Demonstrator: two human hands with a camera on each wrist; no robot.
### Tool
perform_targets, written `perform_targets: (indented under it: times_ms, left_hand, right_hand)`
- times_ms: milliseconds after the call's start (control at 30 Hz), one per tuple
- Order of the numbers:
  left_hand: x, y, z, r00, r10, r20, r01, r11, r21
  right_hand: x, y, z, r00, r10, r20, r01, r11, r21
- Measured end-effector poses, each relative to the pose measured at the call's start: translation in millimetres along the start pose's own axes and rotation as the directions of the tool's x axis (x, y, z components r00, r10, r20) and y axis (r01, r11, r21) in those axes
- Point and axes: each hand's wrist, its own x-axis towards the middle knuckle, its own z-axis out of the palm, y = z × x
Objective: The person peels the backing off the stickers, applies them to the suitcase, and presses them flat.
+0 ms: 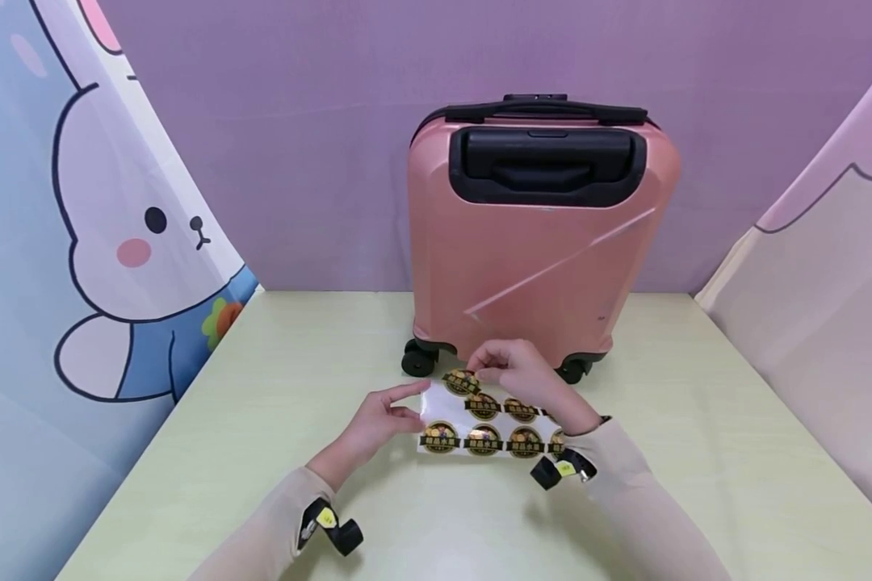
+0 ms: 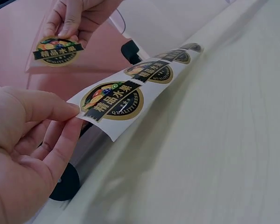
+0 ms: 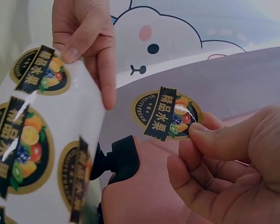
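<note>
Suitcase far, rabbit print left; pale table, purple backdrop behind; my left hand pinches sheet at left, right hand pinches sticker

A cartoon-rabbit backdrop hangs on the left, a plain purple backdrop spans the far side, and a pink-and-white printed backdrop stands right, bordering a pale wood-grained tabletop.

Booth-type setup: bunny-print cloth, purple bkdrp behind tbl.
</note>
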Motion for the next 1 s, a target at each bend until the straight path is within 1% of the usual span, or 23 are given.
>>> perform_targets:
  times_ms: [200, 500, 733, 1000]
  left_hand:
    - [0.4, -6.1, 1.0, 0.999, -0.029, -0.03, 0.029, 1.0, 0.007]
    - [2.4, -15.1, -3.4, 0.999, -0.032, -0.042, 0.033, 0.999, 0.03]
    - [1.6, -21.5, -4.5, 0.996, -0.031, -0.078, 0.033, 0.999, 0.023]
    - [0.5, -22.8, -8.5, 0.998, -0.025, -0.057, 0.03, 0.995, 0.097]
  right_hand:
    - [3.5, -3.3, -3.1, 1.0, -0.004, 0.016, 0.003, 1.0, 0.015]
    - [7.8, -8.4, -11.6, 1.0, 0.004, 0.012, -0.004, 0.999, 0.036]
    - [9.3, -12.7, -16.7, 0.999, 0.023, 0.023, -0.024, 0.998, 0.059]
    - [12.1, -12.6, -22.7, 0.999, 0.011, 0.036, -0.014, 0.997, 0.082]
